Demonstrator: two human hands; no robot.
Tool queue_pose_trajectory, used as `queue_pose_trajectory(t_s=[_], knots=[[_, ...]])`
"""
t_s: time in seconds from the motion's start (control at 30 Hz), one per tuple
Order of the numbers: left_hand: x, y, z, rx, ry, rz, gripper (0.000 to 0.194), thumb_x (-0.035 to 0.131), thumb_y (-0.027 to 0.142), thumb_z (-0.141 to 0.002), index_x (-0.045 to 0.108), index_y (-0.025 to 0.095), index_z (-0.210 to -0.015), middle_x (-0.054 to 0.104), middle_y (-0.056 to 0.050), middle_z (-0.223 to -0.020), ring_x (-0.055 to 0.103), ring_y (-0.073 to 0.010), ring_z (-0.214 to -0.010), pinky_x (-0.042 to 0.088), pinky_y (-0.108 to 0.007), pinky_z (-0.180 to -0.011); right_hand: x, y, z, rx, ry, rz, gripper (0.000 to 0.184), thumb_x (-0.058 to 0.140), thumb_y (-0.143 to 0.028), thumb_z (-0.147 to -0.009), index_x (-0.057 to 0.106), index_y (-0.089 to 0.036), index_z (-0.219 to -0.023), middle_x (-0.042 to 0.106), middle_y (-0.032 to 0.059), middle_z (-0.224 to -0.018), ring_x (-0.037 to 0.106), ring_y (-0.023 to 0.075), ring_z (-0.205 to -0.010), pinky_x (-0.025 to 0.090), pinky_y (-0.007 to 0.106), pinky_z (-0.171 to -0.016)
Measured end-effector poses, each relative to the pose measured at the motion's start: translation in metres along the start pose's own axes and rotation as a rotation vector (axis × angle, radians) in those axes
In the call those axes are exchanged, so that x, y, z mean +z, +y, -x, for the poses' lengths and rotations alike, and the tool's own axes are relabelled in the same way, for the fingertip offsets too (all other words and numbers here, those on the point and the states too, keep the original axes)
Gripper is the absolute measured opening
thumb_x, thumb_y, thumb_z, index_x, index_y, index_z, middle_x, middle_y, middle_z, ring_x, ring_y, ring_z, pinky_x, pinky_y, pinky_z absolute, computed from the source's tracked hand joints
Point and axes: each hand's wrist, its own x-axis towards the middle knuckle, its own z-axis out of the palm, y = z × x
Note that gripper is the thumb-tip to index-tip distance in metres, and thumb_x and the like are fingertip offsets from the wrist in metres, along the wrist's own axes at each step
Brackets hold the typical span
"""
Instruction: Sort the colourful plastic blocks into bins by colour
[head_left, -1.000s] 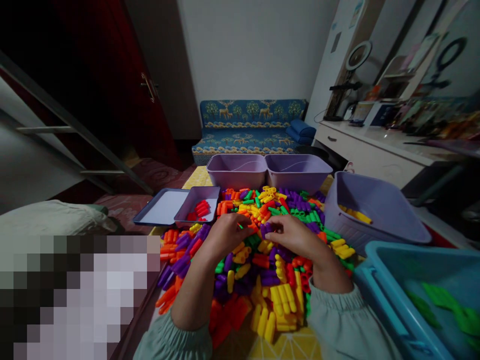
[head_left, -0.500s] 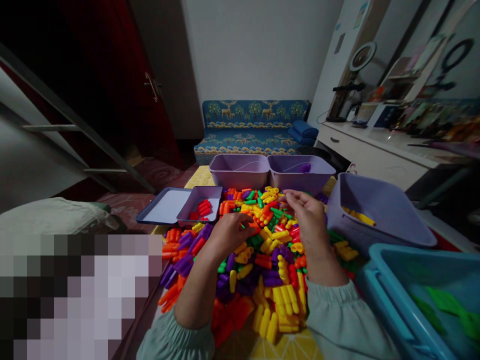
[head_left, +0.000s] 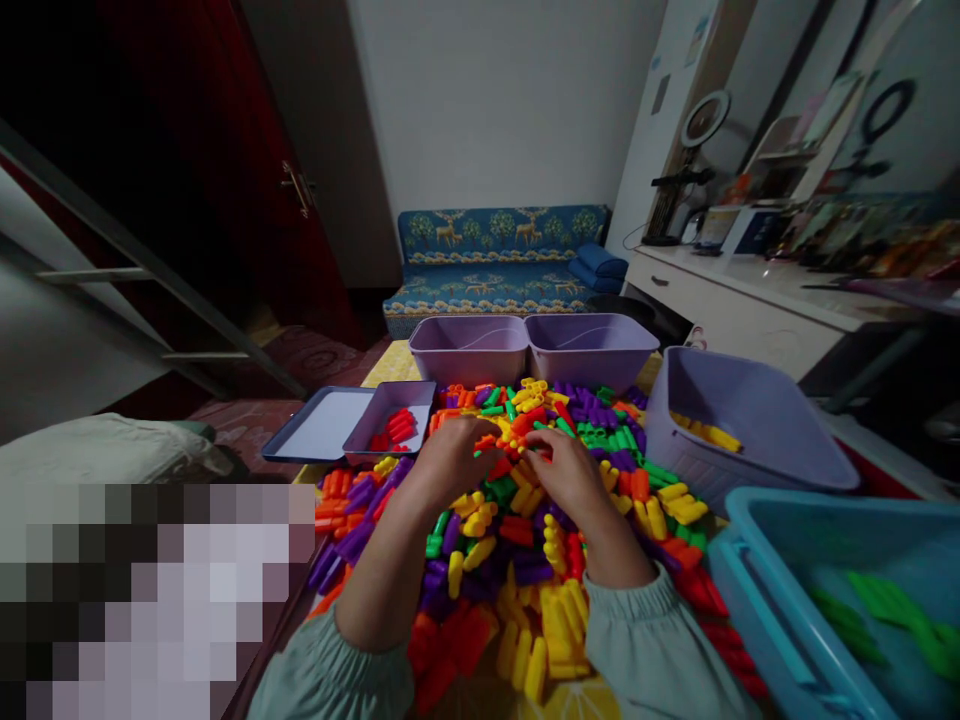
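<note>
Plainly, in the head view, our left hand (head_left: 454, 460) and right hand (head_left: 570, 475) are both down at the heap of coloured plastic pieces (head_left: 516, 528), which spreads over the yellow cloth (head_left: 577, 700). Each has its thumb and fingertips nearly together; small parts show at the tips, but we cannot tell whether either hand grips one. By our judgement, little is put away: red pieces (head_left: 401, 427) lie in the small box (head_left: 384, 402), yellow pieces (head_left: 705, 435) in the right-hand bin (head_left: 690, 475) and green pieces (head_left: 904, 610) in the teal tub (head_left: 772, 620). Most lie loose, colours mixed. The floors of the left back bin (head_left: 469, 365) and right back bin (head_left: 589, 370) are hidden from us. These rims hem the heap in along its far and right sides; between our hands we have a narrow gap, and above the heap open air to lift through.
</note>
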Motion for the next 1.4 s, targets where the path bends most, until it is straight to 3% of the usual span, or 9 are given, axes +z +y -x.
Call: queue_pose_trajectory(t_s=[0.2,0.3,0.37,0.47,0.63,0.93,1.1,1.2,1.4], knots=[[-0.014,-0.022,-0.072,-0.084,0.170,-0.247,0.046,0.059,0.022,-0.085,0.058,0.015,-0.130,0.059,-0.015,-0.133,0.057,-0.0269,-0.122,0.045,-0.037,-0.102,0.000,0.000,0.000,0.017,-0.003,0.028,0.020,0.064,-0.021,-0.083,0.070,-0.019,-0.101,0.071,0.0080,-0.106,0.067,0.0207,-0.095,0.050,0.031,-0.087],[-0.015,-0.044,-0.098,-0.216,0.126,-0.372,0.067,0.058,0.018,-0.083,0.037,0.013,-0.147,0.038,-0.020,-0.152,0.039,-0.0341,-0.138,0.039,-0.047,-0.108,0.000,-0.001,0.001,0.017,-0.003,-0.038,0.018,0.063,-0.022,-0.084,0.069,-0.019,-0.100,0.070,0.0066,-0.105,0.068,0.0185,-0.088,0.051,0.030,-0.084],[-0.016,-0.058,-0.107,-0.232,0.104,-0.399,0.072,0.057,0.017,-0.083,0.032,0.014,-0.150,0.036,-0.020,-0.153,0.031,-0.0393,-0.142,0.034,-0.056,-0.109,0.000,-0.002,0.002,0.026,-0.001,-0.057,0.017,0.063,-0.022,-0.084,0.069,-0.019,-0.099,0.070,0.0063,-0.104,0.068,0.0178,-0.084,0.051,0.030,-0.082],[-0.017,-0.072,-0.109,-0.201,0.075,-0.429,0.066,0.056,0.018,-0.084,0.037,0.019,-0.147,0.049,-0.018,-0.143,0.035,-0.0382,-0.140,0.030,-0.062,-0.109,0.000,-0.003,0.002,0.046,0.003,-0.061,0.016,0.062,-0.022,-0.084,0.069,-0.019,-0.098,0.070,0.0063,-0.104,0.068,0.0179,-0.083,0.051,0.031,-0.082],[-0.019,-0.078,-0.106,-0.154,0.091,-0.459,0.049,0.053,0.017,-0.084,0.056,0.024,-0.133,0.062,-0.013,-0.123,0.055,-0.0310,-0.121,0.029,-0.057,-0.111,0.002,-0.001,0.002,0.059,-0.005,-0.083,0.015,0.060,-0.023,-0.085,0.068,-0.020,-0.097,0.069,0.0056,-0.105,0.068,0.0183,-0.084,0.051,0.031,-0.082],[-0.018,-0.087,-0.101,-0.102,0.139,-0.433,0.041,0.044,0.016,-0.089,0.068,0.027,-0.121,0.069,-0.007,-0.111,0.064,-0.0241,-0.107,0.037,-0.043,-0.108,0.003,0.001,0.002,0.067,0.000,-0.103,0.017,0.060,-0.025,-0.084,0.067,-0.020,-0.099,0.069,0.0047,-0.106,0.067,0.0197,-0.086,0.052,0.033,-0.081],[-0.017,-0.086,-0.101,-0.113,0.134,-0.434,0.040,0.044,0.018,-0.089,0.067,0.025,-0.122,0.069,-0.008,-0.111,0.065,-0.0245,-0.107,0.038,-0.044,-0.108,0.003,0.001,0.002,0.071,0.004,-0.102,0.017,0.060,-0.026,-0.084,0.067,-0.021,-0.098,0.069,0.0043,-0.107,0.067,0.0196,-0.086,0.052,0.033,-0.081],[-0.014,-0.086,-0.102,-0.131,0.116,-0.436,0.046,0.047,0.017,-0.088,0.059,0.023,-0.132,0.066,-0.010,-0.122,0.060,-0.0276,-0.118,0.033,-0.051,-0.112,0.002,-0.001,0.002,0.067,-0.003,-0.090,0.018,0.059,-0.026,-0.085,0.067,-0.020,-0.099,0.069,0.0042,-0.107,0.067,0.0194,-0.086,0.051,0.033,-0.081],[-0.010,-0.082,-0.100,-0.172,0.046,-0.431,0.072,0.061,0.021,-0.083,0.033,0.021,-0.150,0.029,-0.019,-0.158,0.019,-0.0388,-0.148,0.025,-0.065,-0.112,0.001,-0.001,0.002,0.061,-0.007,-0.073,0.018,0.058,-0.027,-0.085,0.067,-0.020,-0.100,0.069,0.0043,-0.106,0.067,0.0191,-0.086,0.051,0.033,-0.080]])
